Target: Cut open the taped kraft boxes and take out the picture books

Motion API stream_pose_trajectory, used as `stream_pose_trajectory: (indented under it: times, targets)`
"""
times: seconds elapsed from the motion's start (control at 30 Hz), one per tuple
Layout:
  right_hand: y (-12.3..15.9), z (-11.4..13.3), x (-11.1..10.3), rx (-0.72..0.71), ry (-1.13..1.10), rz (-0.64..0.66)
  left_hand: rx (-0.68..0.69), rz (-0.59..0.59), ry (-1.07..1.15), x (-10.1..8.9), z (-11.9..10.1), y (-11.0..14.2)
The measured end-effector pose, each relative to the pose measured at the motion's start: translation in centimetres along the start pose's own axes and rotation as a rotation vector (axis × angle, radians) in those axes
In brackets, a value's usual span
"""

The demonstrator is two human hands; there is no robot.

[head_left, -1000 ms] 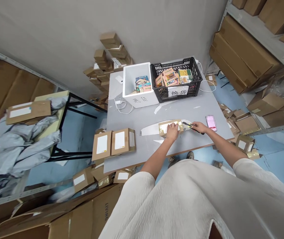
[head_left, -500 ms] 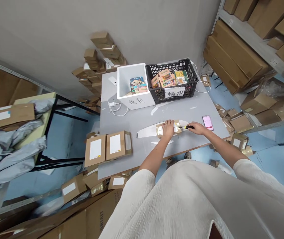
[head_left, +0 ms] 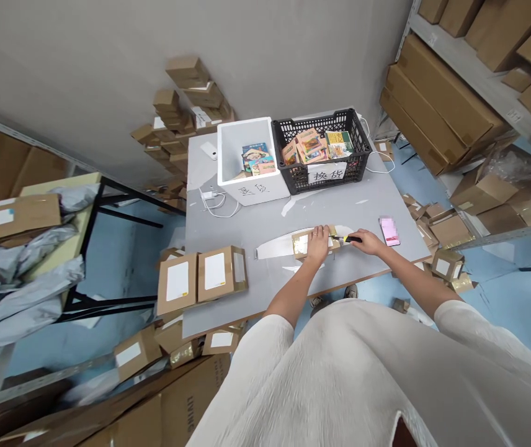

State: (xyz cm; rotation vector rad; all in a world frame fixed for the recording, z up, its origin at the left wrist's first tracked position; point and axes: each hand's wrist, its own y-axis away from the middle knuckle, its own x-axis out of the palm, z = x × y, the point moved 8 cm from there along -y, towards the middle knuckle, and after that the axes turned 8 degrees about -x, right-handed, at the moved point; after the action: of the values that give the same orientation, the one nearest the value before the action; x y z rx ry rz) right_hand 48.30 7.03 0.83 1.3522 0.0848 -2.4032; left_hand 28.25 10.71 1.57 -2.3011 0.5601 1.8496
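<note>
A small taped cardboard box (head_left: 299, 244) lies on a white strip (head_left: 275, 246) near the front of the grey table. My left hand (head_left: 318, 242) rests flat on top of the box, fingers stretched out and pressing it down. A utility knife (head_left: 353, 239) with a black and yellow handle is in my right hand (head_left: 366, 241), whose fingers are wrapped round it. The blade points left and meets the right end of the box; how deep it sits cannot be made out. To the right of my right hand lies a phone (head_left: 389, 231) with a pink screen.
At the table's back stand a white foam box (head_left: 252, 191) and a black plastic crate (head_left: 288, 180), both with booklets inside. Two labelled cartons (head_left: 214, 271) sit at the left edge. A side table (head_left: 79, 230) with grey bags stands left; shelving and cartons (head_left: 433, 112) fill the right.
My left hand has shifted slightly to the right on the box. The knife in my right hand has barely moved, still at the box's right end.
</note>
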Motion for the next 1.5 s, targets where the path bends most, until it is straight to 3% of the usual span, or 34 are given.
stream_pose_trajectory:
  times: [0.17,0.4,0.67,0.87,1.07,1.13,1.3,1.5]
  targets:
    - [-0.3,0.5,1.2,0.013,0.029,-0.055,-0.015,-0.007,0.02,0.3,0.2,0.5]
    - [0.1,-0.4,0.2,-0.039,0.104,-0.041,-0.039,0.015,0.057,0.5,0.4,0.5]
    - [-0.7,-0.5,1.2,-0.043,0.05,-0.048,-0.049,0.007,0.036,0.9,0.7,0.6]
    - [-0.2,-2.0,-0.3,-0.073,0.084,-0.058,-0.056,0.014,0.012,1.3,0.8,0.7]
    - [-1.2,-2.5,-2.8,-0.053,0.113,-0.163,-0.038,0.01,0.031,1.5,0.9,1.0]
    - [-2.1,-2.0,-2.7,-0.066,0.088,-0.14,-0.049,0.007,0.036,1.4,1.0,0.9]
    - [-4.4,-1.6,-1.4,0.09,-0.088,-0.219,-0.025,0.007,0.087,0.6,0.9,1.6]
    - [-8.1,1.8,1.6,0.024,-0.21,-0.155,-0.028,0.024,0.045,-0.3,2.4,4.6]
